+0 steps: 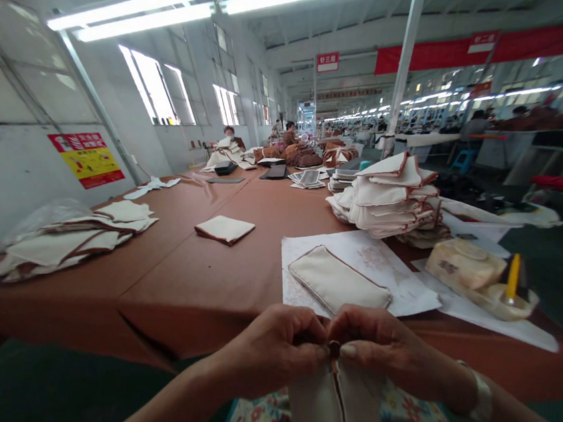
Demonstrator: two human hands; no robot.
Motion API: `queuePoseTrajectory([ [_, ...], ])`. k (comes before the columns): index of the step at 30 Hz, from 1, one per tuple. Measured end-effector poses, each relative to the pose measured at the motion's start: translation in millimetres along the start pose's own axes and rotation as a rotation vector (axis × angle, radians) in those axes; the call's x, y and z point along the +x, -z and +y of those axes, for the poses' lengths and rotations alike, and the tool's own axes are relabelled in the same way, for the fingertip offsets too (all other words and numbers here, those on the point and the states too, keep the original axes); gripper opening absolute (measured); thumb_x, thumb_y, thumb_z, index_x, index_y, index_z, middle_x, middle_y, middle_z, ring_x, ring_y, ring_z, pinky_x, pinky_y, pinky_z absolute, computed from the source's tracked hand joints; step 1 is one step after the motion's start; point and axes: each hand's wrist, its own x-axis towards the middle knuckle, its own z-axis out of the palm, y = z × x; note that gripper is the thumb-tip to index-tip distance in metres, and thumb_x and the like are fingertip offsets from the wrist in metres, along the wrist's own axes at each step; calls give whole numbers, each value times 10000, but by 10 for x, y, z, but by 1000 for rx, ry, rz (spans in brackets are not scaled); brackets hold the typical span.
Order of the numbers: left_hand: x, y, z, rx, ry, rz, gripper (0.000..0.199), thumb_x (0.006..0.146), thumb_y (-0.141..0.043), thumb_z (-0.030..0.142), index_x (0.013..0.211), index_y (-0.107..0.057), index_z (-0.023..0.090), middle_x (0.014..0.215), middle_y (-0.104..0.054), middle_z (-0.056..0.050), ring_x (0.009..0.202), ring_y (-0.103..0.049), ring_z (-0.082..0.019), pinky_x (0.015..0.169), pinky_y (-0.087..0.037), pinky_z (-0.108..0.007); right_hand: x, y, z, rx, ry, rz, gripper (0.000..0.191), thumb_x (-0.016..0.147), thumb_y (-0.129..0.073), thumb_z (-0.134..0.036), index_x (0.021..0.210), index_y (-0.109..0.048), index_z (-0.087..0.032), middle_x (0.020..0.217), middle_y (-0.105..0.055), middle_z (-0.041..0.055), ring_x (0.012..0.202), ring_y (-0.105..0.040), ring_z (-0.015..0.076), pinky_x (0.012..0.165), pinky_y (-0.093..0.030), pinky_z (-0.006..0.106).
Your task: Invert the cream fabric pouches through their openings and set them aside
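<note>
Both hands are close together at the table's near edge, pinching the top of a cream fabric piece [316, 409] that hangs over a flowered cloth. My left hand [283, 348] grips the piece on one side of its dark middle seam. On the other side my right hand [381, 345] holds it between thumb and fingers. A small dark brown bit shows between the thumbs. Just beyond the hands, a flat cream piece with brown edging [339, 279] lies on white paper [405, 285].
The brown-covered table [168, 283] bears a folded cream piece [226, 229], a left pile [73, 239] and a tall right stack [390, 196]. At the right sit a plastic-wrapped container [463, 266] and a yellow-handled tool [512, 276]. People are visible farther back.
</note>
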Motion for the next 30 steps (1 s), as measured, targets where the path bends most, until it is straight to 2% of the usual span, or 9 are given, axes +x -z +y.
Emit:
queuePoseTrajectory([
  [6, 18, -91, 46, 61, 71, 90, 196, 760, -632, 325, 771, -573, 139, 641, -464, 57, 585, -345, -82, 479, -268, -201, -7, -19, -50, -110, 25, 24, 162, 858, -613, -257, 968, -571, -146, 844, -522, -1, 753, -434, 119, 658, -364, 242],
  [10, 31, -110, 83, 70, 50, 78, 203, 756, -621, 326, 744, -560, 133, 651, -450, 54, 598, -338, -82, 488, -270, -199, 11, -64, -142, -277, 105, 25, 43, 845, -565, -151, 882, -583, -138, 811, -557, -3, 740, -464, 115, 666, -385, 236],
  [13, 29, -133, 75, 68, 66, 62, 186, 745, -602, 312, 735, -549, 134, 634, -434, 53, 582, -324, -80, 474, -256, -201, 11, -98, -131, -302, 125, 61, 55, 856, -539, -134, 816, -577, -141, 793, -577, -9, 728, -482, 104, 670, -386, 223],
  [18, 19, -183, -10, 98, 36, 7, 169, 787, -520, 296, 693, -490, 158, 642, -370, 48, 584, -296, -80, 465, -231, -208, 20, -172, 17, 15, -5, 139, 117, 846, -585, -241, 788, -557, -142, 746, -532, -15, 694, -438, 95, 639, -356, 213],
  [23, 22, -197, -79, 158, 14, -37, 137, 766, -450, 240, 650, -415, 176, 628, -294, 46, 562, -259, -78, 455, -193, -231, 60, -300, 144, 342, -169, 225, 212, 729, -684, -295, 735, -538, -140, 632, -461, -34, 569, -373, 74, 542, -291, 204],
  [27, 13, -216, -60, 116, -3, 7, 155, 738, -456, 212, 609, -377, 179, 621, -273, 49, 565, -244, -75, 456, -194, -228, 88, -346, 268, 552, -173, 254, 148, 711, -660, -221, 711, -530, -149, 625, -464, -32, 540, -383, 75, 524, -294, 204],
  [30, -12, -249, -48, 116, 12, 121, 154, 722, -504, 205, 607, -408, 172, 612, -305, 57, 577, -253, -76, 462, -214, -212, 99, -335, 335, 633, -166, 240, 98, 735, -628, -195, 719, -550, -138, 618, -461, -29, 537, -377, 75, 526, -302, 202],
])
